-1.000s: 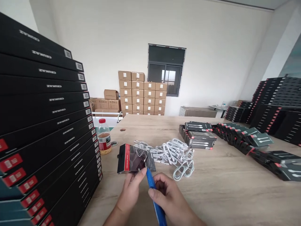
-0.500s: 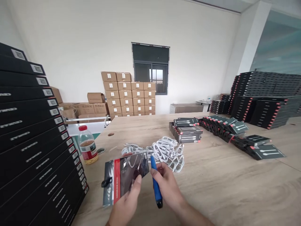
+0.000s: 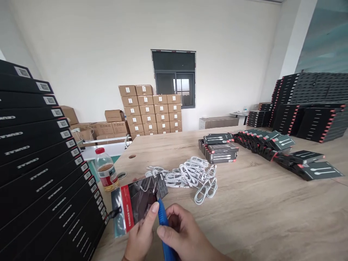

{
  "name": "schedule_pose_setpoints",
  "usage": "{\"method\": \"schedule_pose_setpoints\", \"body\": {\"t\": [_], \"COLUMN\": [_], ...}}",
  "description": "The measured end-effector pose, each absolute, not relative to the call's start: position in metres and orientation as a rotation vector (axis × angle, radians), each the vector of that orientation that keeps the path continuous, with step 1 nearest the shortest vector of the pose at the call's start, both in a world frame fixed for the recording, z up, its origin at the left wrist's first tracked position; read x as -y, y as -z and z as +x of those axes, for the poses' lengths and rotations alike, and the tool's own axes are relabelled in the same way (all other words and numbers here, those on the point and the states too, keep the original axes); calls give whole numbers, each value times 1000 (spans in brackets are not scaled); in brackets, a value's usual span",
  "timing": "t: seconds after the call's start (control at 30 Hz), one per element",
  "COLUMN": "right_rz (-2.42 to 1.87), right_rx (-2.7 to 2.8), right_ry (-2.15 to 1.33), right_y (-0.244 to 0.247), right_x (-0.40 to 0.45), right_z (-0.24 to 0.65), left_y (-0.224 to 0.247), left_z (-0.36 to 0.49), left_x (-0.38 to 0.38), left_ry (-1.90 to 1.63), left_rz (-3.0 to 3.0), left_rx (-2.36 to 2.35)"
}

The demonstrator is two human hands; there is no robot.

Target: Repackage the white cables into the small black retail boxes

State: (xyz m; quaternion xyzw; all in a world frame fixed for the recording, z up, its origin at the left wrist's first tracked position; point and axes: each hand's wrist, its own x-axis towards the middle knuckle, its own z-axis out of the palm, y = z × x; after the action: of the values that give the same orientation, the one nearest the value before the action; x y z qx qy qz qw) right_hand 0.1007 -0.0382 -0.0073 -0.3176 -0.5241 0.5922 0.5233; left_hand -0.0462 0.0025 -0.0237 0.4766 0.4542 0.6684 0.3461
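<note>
at the near side of the table (image 3: 261, 217), head view, the left hand (image 3: 140, 235) pinches a black packet (image 3: 138, 201) under its thumb, near the white cables (image 3: 190, 172); the right hand (image 3: 185, 230) grips a blue tool (image 3: 162, 214), its tip just beside that thumb. judged risk: if the packet flexes, the tool could skid into the thumb.

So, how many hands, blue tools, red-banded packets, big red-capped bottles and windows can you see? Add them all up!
Left hand and right hand: 2
Blue tool: 1
Red-banded packet: 1
Red-capped bottle: 1
Window: 1
Total: 6
</note>
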Motion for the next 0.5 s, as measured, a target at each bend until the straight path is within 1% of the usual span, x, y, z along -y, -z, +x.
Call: {"method": "schedule_pose_setpoints", "body": {"t": [0.2, 0.5], "right_rz": [-802, -916], "right_rx": [1138, 957], "right_ry": [-1441, -1295], "right_y": [10, 11], "right_x": [31, 16], "right_z": [100, 89], "left_y": [21, 17], "left_z": [-37, -27], "left_x": [2, -7], "left_ry": [-1761, -1758], "left_rz": [1476, 1816], "left_rx": [-1246, -1211]}}
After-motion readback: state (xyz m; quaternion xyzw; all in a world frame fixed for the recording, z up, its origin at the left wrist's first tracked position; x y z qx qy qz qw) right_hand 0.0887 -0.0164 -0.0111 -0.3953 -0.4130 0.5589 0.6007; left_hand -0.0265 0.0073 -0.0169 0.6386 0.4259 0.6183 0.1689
